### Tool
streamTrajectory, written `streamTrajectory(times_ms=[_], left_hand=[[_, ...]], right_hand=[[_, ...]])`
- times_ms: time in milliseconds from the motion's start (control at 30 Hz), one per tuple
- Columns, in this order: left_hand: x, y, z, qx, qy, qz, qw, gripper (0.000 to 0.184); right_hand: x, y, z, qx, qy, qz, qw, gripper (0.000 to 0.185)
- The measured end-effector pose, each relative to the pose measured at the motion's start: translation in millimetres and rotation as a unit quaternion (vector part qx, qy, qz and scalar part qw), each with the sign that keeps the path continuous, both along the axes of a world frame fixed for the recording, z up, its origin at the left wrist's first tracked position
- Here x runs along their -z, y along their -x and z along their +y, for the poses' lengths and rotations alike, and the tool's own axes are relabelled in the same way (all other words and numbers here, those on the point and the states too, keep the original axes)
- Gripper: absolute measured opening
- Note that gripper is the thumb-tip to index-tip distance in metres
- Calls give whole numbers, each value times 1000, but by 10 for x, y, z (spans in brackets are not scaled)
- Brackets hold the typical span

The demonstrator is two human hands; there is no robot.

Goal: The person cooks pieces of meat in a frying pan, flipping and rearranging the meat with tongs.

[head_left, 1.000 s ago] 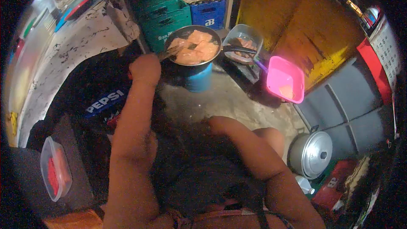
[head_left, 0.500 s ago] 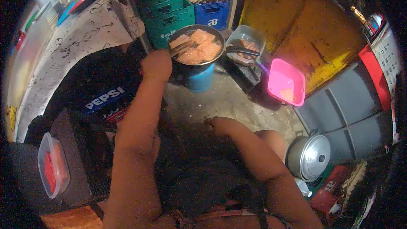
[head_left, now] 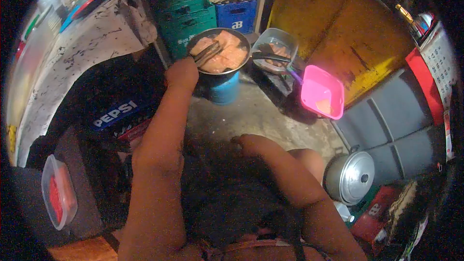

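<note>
My left hand (head_left: 181, 73) is closed around a pair of tongs (head_left: 207, 54), which reach over the left side of a frying pan (head_left: 218, 72). The tongs' tips touch or hover just above several flat orange-pink pieces of food (head_left: 233, 57) in the pan. I cannot tell whether a piece is gripped between them. The pan sits on a blue cylindrical stand (head_left: 224, 90), its black handle pointing right over a clear plastic container (head_left: 288, 41) with more pieces inside. Low in front of my body, my right hand (head_left: 249, 145) is loosely curled near my knee, away from the pan.
A pink plastic basin (head_left: 309, 101) with a piece of food stands right of the pan. Green (head_left: 186, 19) and blue crates (head_left: 237, 17) stand behind it. A lidded metal pot (head_left: 355, 179) is at lower right, a clear tub with red contents (head_left: 59, 193) at lower left.
The tongs have moved slightly up and inward over the food, and their arms look a little farther apart. My right hand stays low. The whole view has shifted slightly.
</note>
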State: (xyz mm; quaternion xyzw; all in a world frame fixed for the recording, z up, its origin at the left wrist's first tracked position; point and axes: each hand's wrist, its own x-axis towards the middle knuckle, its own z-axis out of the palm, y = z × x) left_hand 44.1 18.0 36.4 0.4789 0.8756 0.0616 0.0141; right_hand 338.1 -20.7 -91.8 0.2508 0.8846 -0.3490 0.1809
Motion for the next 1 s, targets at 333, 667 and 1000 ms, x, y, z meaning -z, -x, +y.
streamTrajectory(times_ms=[333, 667, 1000], left_hand=[[0, -22, 2, 3, -18, 27, 999, 34], [77, 278, -100, -1, 22, 47, 999, 30], [-2, 439, -147, -15, 6, 46, 999, 30]], right_hand=[[121, 34, 58, -27, 3, 8, 1000, 68], [-12, 48, -1, -5, 25, 8, 1000, 69], [48, 119, 28, -21, -6, -25, 999, 76]])
